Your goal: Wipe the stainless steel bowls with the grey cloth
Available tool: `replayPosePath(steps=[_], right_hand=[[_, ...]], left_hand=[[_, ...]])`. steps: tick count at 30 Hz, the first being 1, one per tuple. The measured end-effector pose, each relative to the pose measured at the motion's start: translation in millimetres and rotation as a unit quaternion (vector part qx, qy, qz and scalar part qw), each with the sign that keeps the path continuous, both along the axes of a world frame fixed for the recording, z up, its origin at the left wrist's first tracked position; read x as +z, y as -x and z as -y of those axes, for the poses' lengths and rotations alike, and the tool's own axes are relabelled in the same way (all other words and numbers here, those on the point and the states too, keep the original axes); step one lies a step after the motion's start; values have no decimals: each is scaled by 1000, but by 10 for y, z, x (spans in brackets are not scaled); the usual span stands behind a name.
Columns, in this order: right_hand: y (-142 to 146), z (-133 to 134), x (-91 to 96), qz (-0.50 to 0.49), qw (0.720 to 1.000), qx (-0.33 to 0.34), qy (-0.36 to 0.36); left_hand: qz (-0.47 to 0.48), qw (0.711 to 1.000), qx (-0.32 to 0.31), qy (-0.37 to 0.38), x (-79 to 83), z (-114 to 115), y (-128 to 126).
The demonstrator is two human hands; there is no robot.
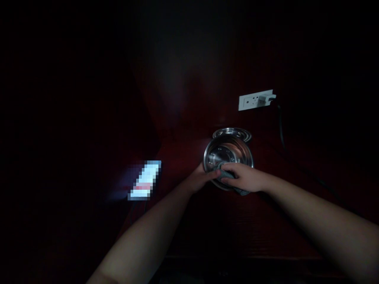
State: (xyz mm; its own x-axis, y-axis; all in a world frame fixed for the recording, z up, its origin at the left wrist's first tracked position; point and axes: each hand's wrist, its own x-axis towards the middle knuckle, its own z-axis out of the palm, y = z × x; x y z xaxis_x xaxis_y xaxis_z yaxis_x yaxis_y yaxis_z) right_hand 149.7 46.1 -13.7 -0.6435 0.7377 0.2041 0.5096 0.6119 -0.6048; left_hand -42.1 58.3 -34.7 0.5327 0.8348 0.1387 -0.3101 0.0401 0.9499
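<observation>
A shiny steel bowl (227, 154) is tilted toward me above a dark reddish wooden table (237, 228). My left hand (199, 179) grips the bowl's near left rim. My right hand (244, 177) is closed on a grey cloth (225, 174) and presses it against the bowl's near rim. Behind the bowl lies a second steel dish or lid (232, 133), mostly hidden by the bowl. The scene is very dark.
A white wall socket (255, 100) with a plug in it sits behind the bowl, and a dark cable (281, 130) runs down from it to the right. A lit phone screen (145, 180) glows on the table at the left.
</observation>
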Motion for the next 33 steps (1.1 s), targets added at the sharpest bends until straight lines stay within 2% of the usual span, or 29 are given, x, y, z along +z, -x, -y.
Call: replayPosePath(steps=[3, 8, 13, 22, 33], right_hand=[[3, -10, -1, -5, 1000, 1, 4], [-2, -3, 12, 10, 1000, -5, -7], [-24, -12, 25, 57, 997, -43, -10], [-42, -13, 52, 160, 974, -120, -103], [-27, -32, -14, 44, 997, -60, -19]], left_hand=[[-13, 1000, -23, -16, 10, -1, 15], [-19, 1000, -8, -8, -12, -18, 10], [-5, 1000, -18, -11, -21, -40, -1], [-4, 1000, -16, -5, -23, -43, 11], [-13, 999, -31, -33, 59, 18, -7]])
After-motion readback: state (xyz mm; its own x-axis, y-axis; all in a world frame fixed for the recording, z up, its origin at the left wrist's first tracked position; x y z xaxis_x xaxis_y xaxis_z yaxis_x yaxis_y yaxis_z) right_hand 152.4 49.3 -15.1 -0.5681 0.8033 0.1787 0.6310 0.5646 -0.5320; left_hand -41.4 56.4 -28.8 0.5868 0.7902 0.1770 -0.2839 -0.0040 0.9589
